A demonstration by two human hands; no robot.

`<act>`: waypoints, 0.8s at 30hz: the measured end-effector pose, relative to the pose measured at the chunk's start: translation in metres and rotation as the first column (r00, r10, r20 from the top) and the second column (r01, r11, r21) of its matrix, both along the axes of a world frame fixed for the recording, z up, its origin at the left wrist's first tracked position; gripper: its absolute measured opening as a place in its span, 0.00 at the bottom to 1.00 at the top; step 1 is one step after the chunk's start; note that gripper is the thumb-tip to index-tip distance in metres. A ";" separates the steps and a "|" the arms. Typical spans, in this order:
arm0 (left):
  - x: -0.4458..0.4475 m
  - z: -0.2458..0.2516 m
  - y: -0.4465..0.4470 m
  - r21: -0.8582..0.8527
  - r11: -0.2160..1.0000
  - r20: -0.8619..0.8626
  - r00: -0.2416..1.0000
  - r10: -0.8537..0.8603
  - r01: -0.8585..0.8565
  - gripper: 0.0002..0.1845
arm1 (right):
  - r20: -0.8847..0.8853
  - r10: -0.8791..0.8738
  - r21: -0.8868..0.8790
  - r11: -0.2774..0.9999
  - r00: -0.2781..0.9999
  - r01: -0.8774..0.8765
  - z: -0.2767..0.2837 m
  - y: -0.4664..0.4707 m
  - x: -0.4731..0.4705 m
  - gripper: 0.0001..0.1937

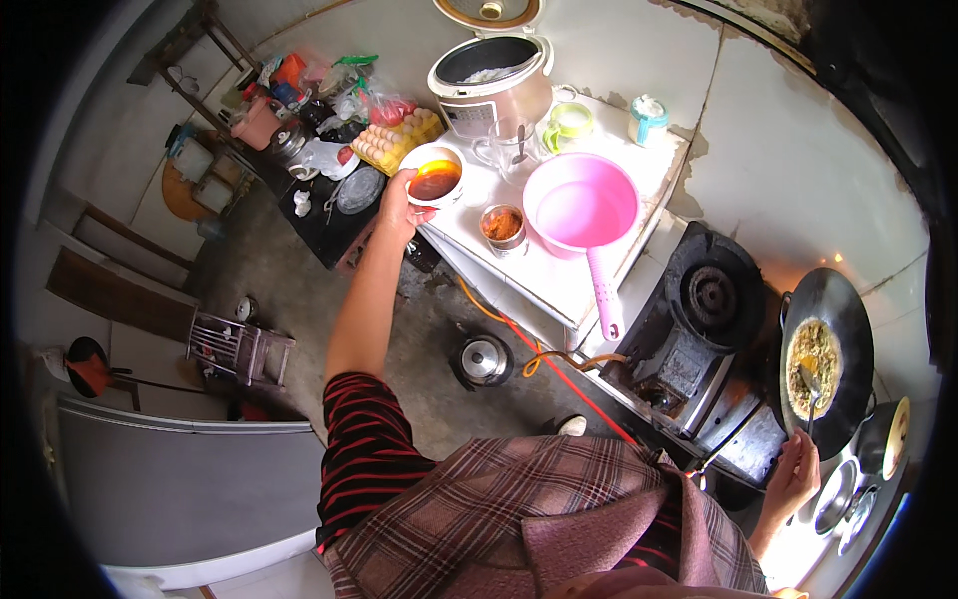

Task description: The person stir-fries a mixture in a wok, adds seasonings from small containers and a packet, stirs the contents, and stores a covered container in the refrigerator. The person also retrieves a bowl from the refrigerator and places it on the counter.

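Note:
My left hand [403,204] grips the rim and side of a white bowl [458,174] at the left end of the tiled counter. Reddish-orange oily liquid lies in the bowl. Over on the right, my right hand [795,468] holds the handle of a metal spoon [814,400]. Its head rests in the bubbling food [812,352] inside a black wok [838,314] on the stove. Near the bowl stands an open can [503,227] of red-brown paste. Beside that is a pink plastic ladle [580,202] with its handle towards me.
An open rice cooker [471,105] holds rice. A glass mug [510,153], a green-rimmed cup [572,118] and a blue-lidded jar [647,120] stand near it. Eggs [389,141] fill a yellow tray. A bare burner [711,293] adjoins the wok; a kettle [483,359] sits on the floor.

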State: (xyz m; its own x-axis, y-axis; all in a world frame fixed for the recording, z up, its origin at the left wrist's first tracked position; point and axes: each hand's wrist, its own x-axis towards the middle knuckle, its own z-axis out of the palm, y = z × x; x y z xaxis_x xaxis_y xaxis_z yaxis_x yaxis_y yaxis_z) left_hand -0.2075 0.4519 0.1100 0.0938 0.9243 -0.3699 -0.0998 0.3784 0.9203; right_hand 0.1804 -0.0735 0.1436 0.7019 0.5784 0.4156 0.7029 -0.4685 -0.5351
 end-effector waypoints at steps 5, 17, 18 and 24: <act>0.022 0.075 -0.040 0.071 0.976 -0.084 0.976 -0.202 0.208 0.23 | 0.141 -0.030 -0.016 0.999 0.990 0.032 -0.013 -0.030 0.033 0.07; 0.273 0.119 -0.166 0.079 0.685 -0.163 0.688 -0.708 0.724 0.23 | 0.135 -0.228 -0.548 0.794 0.964 0.264 -0.056 -0.082 0.072 0.28; 0.291 0.115 -0.172 0.101 0.640 -0.196 0.646 -0.737 0.761 0.23 | 0.144 -0.219 -0.551 0.792 0.965 0.262 -0.062 -0.084 0.073 0.29; 0.430 0.072 -0.250 0.190 0.490 -0.363 0.524 -0.771 0.851 0.19 | 0.057 -0.275 -0.679 0.694 0.960 0.240 -0.077 -0.105 0.090 0.27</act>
